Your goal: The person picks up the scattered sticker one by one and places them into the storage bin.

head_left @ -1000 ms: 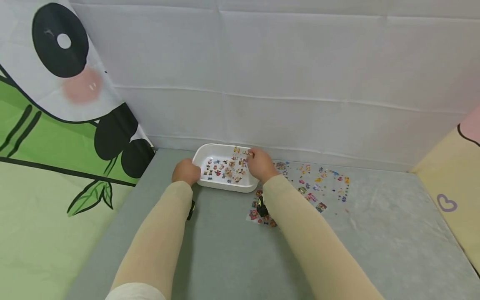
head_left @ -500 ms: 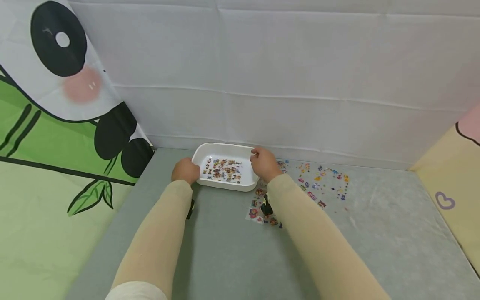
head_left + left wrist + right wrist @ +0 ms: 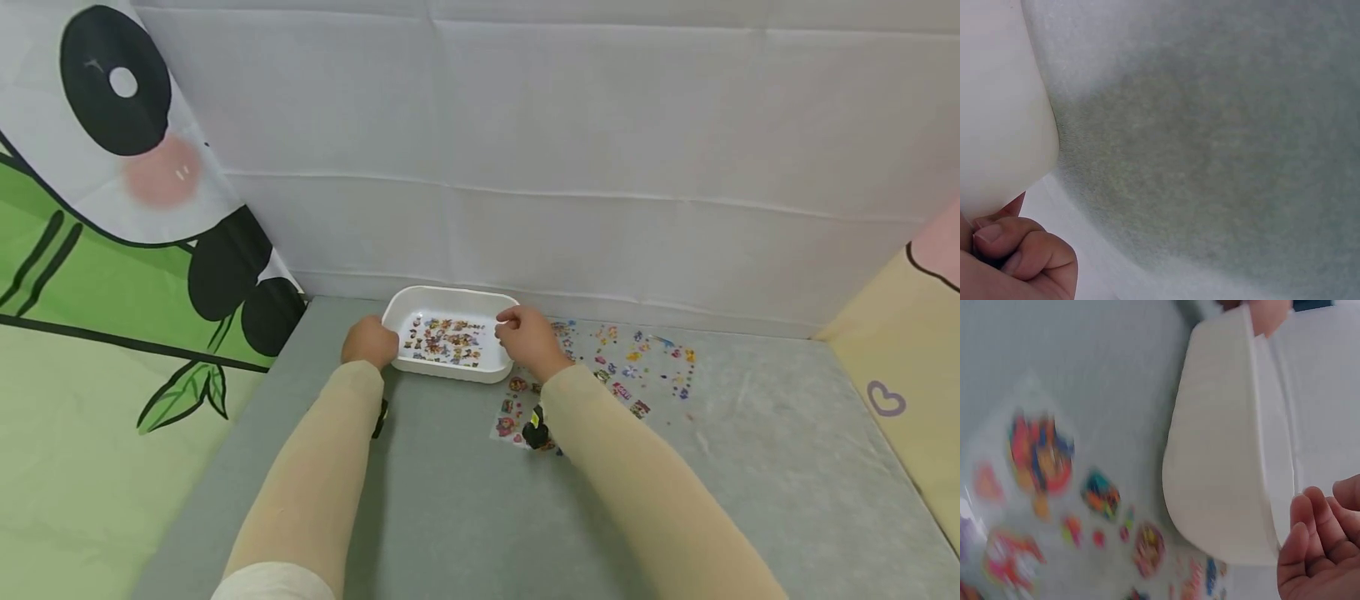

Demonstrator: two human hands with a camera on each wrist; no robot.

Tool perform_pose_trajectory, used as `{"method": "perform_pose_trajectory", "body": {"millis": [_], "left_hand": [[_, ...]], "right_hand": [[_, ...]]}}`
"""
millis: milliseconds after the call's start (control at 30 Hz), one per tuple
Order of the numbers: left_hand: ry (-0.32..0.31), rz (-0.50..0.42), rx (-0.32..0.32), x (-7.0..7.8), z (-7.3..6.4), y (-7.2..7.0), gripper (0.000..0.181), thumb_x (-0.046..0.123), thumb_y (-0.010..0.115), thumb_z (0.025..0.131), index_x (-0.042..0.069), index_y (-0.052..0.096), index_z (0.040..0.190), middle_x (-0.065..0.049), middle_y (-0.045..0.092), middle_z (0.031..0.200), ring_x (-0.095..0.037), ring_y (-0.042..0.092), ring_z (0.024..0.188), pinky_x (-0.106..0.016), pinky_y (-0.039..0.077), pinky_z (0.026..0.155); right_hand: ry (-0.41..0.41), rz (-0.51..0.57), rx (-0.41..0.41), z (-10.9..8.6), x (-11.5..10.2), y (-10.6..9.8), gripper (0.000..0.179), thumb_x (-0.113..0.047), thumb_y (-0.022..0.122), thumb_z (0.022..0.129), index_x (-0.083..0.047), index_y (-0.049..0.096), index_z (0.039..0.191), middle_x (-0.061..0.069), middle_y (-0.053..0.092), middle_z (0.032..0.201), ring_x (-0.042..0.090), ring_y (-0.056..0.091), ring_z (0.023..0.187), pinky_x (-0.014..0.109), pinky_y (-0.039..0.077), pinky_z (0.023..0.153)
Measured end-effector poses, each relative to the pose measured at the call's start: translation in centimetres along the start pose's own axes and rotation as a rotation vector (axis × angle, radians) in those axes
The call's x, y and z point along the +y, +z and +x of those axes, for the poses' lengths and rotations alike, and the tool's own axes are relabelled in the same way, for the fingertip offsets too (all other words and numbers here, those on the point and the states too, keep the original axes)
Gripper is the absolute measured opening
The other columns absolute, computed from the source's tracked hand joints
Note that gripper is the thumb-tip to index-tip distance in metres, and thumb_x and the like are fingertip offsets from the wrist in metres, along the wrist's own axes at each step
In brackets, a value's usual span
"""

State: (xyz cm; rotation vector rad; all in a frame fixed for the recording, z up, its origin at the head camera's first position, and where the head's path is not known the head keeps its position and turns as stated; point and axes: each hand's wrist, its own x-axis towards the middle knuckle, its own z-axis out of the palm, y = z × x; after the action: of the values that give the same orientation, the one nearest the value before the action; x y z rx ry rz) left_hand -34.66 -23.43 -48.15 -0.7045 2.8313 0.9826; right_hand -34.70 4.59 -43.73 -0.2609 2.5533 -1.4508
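Observation:
A white plastic basin (image 3: 427,302) stands on the grey cloth against the backdrop. Clear sticker sheets with small cartoon figures (image 3: 446,342) lie flat inside it. My left hand (image 3: 370,342) grips the basin's left end, and the left wrist view shows its curled fingers (image 3: 1041,250) at the rim. Over the basin's right end is my right hand (image 3: 528,340); in the right wrist view its fingers (image 3: 1319,531) are loosely bent beside the rim, thumb apart, nothing between them.
More clear sticker sheets (image 3: 637,371) lie to the right of the basin, partly under my right forearm. One sheet's corner (image 3: 506,425) reaches toward the front. A white cloth backdrop (image 3: 525,167) rises right behind, with a printed panda cloth (image 3: 150,250) on the left.
My right hand has let go of a sticker sheet, which dropped from a raised position to flat in the basin. The hand then shifted slightly nearer to me. My left hand stays put.

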Motion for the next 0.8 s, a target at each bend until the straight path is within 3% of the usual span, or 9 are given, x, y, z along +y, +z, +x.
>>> {"method": "perform_pose_trajectory", "body": {"millis": [233, 367, 600, 800], "left_hand": [[0.002, -0.001, 0.007, 0.1, -0.5, -0.1, 0.041, 0.010, 0.049, 0.098, -0.008, 0.060, 0.133, -0.024, 0.067, 0.120, -0.034, 0.061, 0.101, -0.051, 0.052, 0.091], [0.012, 0.000, 0.000, -0.1, -0.4, -0.2, 0.042, 0.011, 0.048, 0.099, -0.009, 0.059, 0.134, -0.025, 0.067, 0.121, -0.035, 0.061, 0.102, -0.051, 0.052, 0.091], [0.003, -0.012, 0.004, -0.3, -0.2, -0.3, 0.043, 0.010, 0.049, 0.097, -0.008, 0.059, 0.135, -0.025, 0.067, 0.121, -0.035, 0.061, 0.101, -0.051, 0.052, 0.091], [-0.009, -0.014, 0.005, -0.4, -0.1, -0.2, 0.044, 0.011, 0.050, 0.098, -0.007, 0.058, 0.137, -0.024, 0.066, 0.123, -0.035, 0.061, 0.103, -0.050, 0.052, 0.092]], "right_hand": [[0.035, 0.253, 0.025, -1.7, 1.2, -0.3, 0.027, -0.013, 0.056, 0.105, -0.002, 0.063, 0.127, 0.016, 0.068, 0.107, 0.032, 0.067, 0.102, 0.043, 0.054, 0.087], [0.049, 0.325, 0.042, -2.5, 2.2, -0.8, 0.024, -0.013, 0.058, 0.105, -0.002, 0.064, 0.125, 0.016, 0.068, 0.107, 0.038, 0.065, 0.107, 0.050, 0.052, 0.093], [0.075, 0.304, 0.052, -4.5, 3.9, -1.9, 0.031, -0.021, 0.059, 0.105, -0.003, 0.064, 0.131, 0.020, 0.068, 0.115, 0.037, 0.063, 0.109, 0.053, 0.049, 0.095], [0.111, 0.294, 0.114, -6.3, 5.7, -2.8, 0.027, -0.019, 0.060, 0.105, -0.002, 0.066, 0.125, 0.019, 0.069, 0.109, 0.035, 0.064, 0.102, 0.041, 0.052, 0.081]]}}
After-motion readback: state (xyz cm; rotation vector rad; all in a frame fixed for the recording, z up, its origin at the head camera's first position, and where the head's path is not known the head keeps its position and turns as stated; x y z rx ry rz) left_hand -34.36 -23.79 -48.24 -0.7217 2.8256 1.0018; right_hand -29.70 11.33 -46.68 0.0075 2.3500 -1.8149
